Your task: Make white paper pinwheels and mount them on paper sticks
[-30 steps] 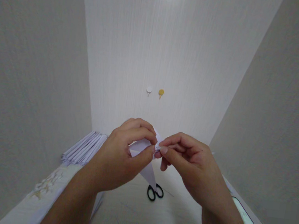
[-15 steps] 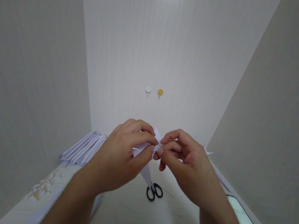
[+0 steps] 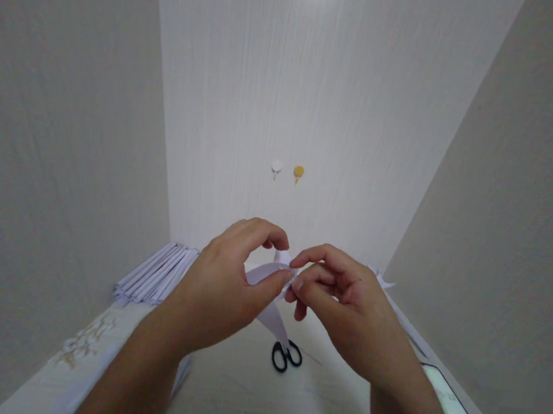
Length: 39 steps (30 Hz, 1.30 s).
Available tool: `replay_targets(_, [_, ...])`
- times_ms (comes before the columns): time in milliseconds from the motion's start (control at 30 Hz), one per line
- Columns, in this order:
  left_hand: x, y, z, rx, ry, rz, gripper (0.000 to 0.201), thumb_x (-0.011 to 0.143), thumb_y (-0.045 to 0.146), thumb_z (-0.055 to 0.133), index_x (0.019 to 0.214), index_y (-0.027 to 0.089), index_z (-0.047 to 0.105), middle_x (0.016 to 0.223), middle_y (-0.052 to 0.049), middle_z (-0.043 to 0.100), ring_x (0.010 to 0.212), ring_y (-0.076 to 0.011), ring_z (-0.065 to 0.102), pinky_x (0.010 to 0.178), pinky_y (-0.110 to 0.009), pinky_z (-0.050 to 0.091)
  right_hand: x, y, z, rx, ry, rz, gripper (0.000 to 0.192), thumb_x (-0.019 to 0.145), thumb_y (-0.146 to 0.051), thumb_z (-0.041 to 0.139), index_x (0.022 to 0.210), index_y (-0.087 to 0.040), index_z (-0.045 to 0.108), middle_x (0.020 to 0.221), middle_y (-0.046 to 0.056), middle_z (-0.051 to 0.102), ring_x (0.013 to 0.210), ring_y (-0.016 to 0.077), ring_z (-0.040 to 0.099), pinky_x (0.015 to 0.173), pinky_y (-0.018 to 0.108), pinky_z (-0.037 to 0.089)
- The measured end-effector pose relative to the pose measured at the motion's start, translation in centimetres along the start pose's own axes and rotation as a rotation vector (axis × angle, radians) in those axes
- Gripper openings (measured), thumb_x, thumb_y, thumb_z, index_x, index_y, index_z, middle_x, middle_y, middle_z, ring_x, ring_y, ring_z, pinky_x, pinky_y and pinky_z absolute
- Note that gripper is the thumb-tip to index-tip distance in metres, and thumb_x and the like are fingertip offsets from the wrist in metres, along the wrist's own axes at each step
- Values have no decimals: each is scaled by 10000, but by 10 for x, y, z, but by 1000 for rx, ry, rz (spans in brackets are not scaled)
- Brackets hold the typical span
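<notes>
A white paper strip is held between my two hands above the table. My left hand presses it with the thumb, while the index finger arches over the strip's upper part. At the strip's other side, my right hand pinches it between thumb and fingertips, its other fingers curled. One tail of the strip hangs down toward the black-handled scissors, which lie on the table below and have their blades mostly hidden. The exact fold between the fingertips is covered.
Folded white paper strips are stacked at the left by the wall. A phone with a lit screen lies at the right edge. More white paper sits behind my right hand. Two hooks, one white and one yellow, are on the back wall.
My left index finger has lifted off the fingertips and now arches higher, apart from the thumb. The paper strip has bent into a curve. My right hand has barely moved.
</notes>
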<state>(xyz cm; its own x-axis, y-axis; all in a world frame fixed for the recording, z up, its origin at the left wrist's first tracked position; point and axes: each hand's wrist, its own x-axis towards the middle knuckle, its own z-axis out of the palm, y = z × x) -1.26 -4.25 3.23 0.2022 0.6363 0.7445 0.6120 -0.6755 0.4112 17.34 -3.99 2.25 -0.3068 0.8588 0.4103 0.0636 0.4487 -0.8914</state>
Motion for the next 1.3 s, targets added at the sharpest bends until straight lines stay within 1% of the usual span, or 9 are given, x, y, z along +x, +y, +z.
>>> replay_targets(167, [1,-1,1,-35,40,-96,212,800,249,748,984,261,644,995,20,690,963,-200,642,861,-368,490,1,-1,0,2,37,-14,305,836,-93,608,1076,-268,678,705,-48,728,589,140,658,591,264,524])
replay_targets(300, [1,-1,0,-89,65,-164,258,774,292,777,1000,264,657,999,5,701,955,-212,663,820,-371,528,2,1,-1,20,69,-71,231,835,-109,622,998,-232,730,717,-23,731,578,141,648,564,265,520])
replay_targets(467, [-1,-3,-4,-169,54,-316,418,742,378,817,1115,261,668,1009,-31,730,981,-242,699,668,-301,565,4,3,-3,25,136,-103,167,839,-119,645,964,-203,717,700,-16,735,565,133,642,583,267,520])
replay_targets(567, [-3,-5,-5,-160,51,-355,291,784,431,781,989,233,723,916,-34,741,782,-208,712,563,-262,532,6,3,-5,26,197,-116,127,833,-118,659,928,-188,704,699,-9,751,582,130,661,601,256,528])
replay_targets(700, [-5,-6,-4,-197,44,-377,202,827,427,736,881,233,752,785,-4,730,491,-123,591,417,-227,413,7,2,-5,38,218,-88,92,832,-125,677,902,-182,694,696,-3,765,596,131,682,604,246,539])
replay_targets(867, [-3,-6,-2,-135,187,-336,255,754,401,814,913,218,735,749,-6,721,624,-162,661,506,-233,494,8,4,-4,34,276,-89,41,841,-167,704,870,-183,679,709,6,772,600,142,699,598,254,550])
replay_targets(1000, [-2,-5,0,-190,152,-326,235,791,334,777,987,217,722,840,-18,750,720,-178,704,578,-250,548,8,4,-4,1,294,-74,48,843,-181,711,861,-184,666,718,8,770,589,143,697,591,259,542])
replay_targets(1133, [0,-4,1,-123,165,-266,182,857,308,704,1014,225,746,930,-30,774,799,-194,714,663,-287,573,6,2,-2,-13,231,-56,41,832,-173,710,841,-186,673,673,-1,745,600,146,691,592,256,533])
replay_targets(1300, [0,-5,-1,-44,179,-221,135,911,323,652,948,244,755,878,-8,774,723,-179,692,639,-284,559,1,0,-1,-52,129,-15,19,856,-184,687,861,-200,676,719,3,752,634,153,692,619,271,541])
